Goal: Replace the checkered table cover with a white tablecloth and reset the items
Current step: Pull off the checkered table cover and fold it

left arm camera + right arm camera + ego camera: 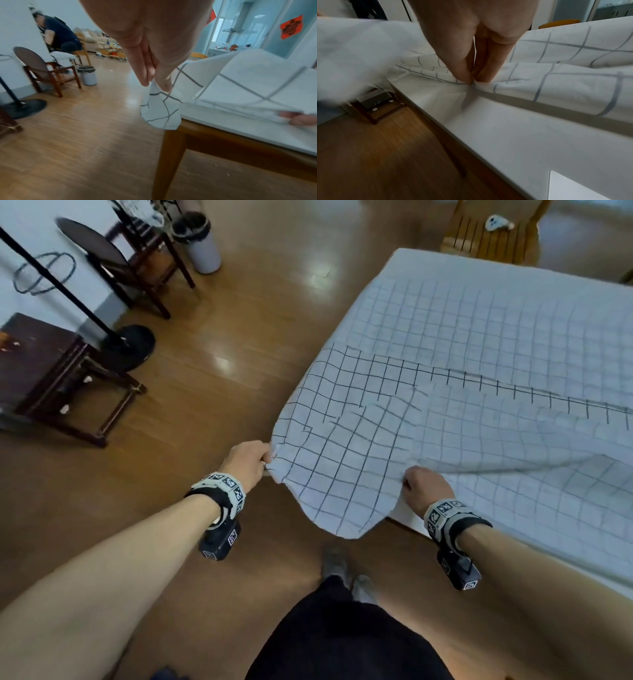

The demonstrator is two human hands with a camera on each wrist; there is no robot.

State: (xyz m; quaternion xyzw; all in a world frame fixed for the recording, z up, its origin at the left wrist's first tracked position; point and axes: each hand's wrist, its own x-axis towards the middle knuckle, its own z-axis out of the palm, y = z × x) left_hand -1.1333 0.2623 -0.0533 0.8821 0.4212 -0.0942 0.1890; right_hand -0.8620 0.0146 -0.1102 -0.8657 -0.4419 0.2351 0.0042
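The checkered cover (445, 392) (254, 83) (565, 81), white with a dark grid, lies folded back over itself across the white-topped table (407, 520) (240, 129) (513, 135). My left hand (265, 462) (157, 85) pinches the cover's corner, held out past the table's near-left corner so a flap hangs over the floor. My right hand (409, 482) (473, 81) pinches the cover's near edge just above the tabletop. No white tablecloth is in view.
A dark wooden side table (51, 371) stands on the left, with a black stand base (128, 347), a dark chair (137, 258) and a grey bin (202, 244) behind. A light wooden chair (493, 234) stands at the table's far side. A person (56, 35) sits far off.
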